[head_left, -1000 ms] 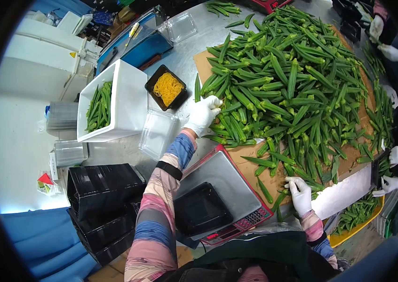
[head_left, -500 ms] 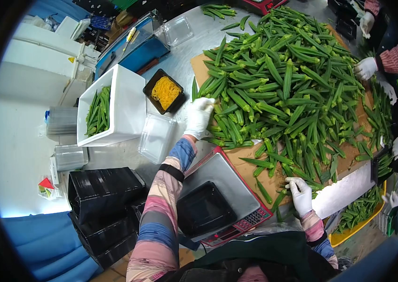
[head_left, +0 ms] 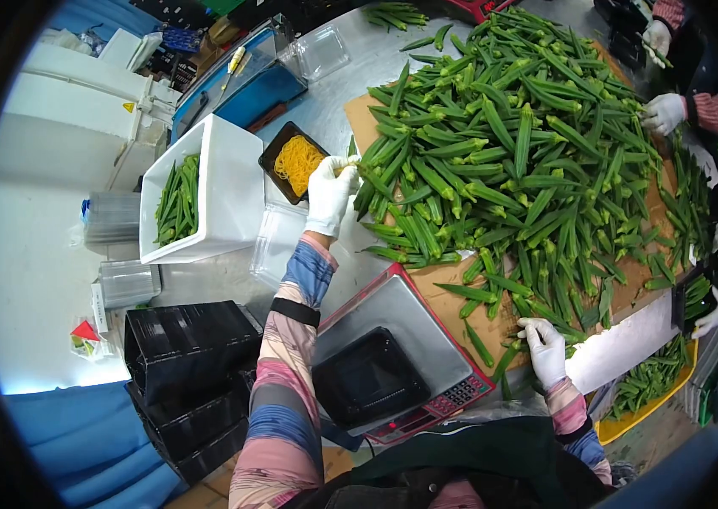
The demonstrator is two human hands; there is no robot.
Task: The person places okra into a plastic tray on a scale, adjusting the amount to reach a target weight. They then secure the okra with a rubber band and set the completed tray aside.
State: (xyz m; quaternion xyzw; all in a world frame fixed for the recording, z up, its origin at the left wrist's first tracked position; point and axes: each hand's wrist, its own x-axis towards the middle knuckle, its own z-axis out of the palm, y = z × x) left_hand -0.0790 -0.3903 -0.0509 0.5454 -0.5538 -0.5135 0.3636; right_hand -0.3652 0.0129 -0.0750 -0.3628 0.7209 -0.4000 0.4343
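Note:
My left hand [head_left: 331, 193], in a white glove, is at the left edge of the okra heap [head_left: 503, 144], beside a black tray of yellow rubber bands [head_left: 299, 165]. Its fingertips are pinched together; what is between them is too small to make out. My right hand [head_left: 543, 349], also gloved, rests at the heap's near edge by a few loose okra, its fingers loosely curved with a small gap and nothing visible in them. Between my arms stands a red-framed scale [head_left: 440, 339] with an empty black tray [head_left: 370, 377] on it.
A white foam box [head_left: 232, 182] holding okra stands left, near a clear plastic lid [head_left: 278, 242]. Stacked black trays [head_left: 189, 348] are lower left. A yellow crate [head_left: 688, 382] of okra is lower right. Co-workers' gloved hands [head_left: 663, 113] are along the right edge.
My left hand has moved left and slightly up, away from the okra heap towards the rubber bands. My right hand has hardly moved. Co-workers' hands at the right have shifted.

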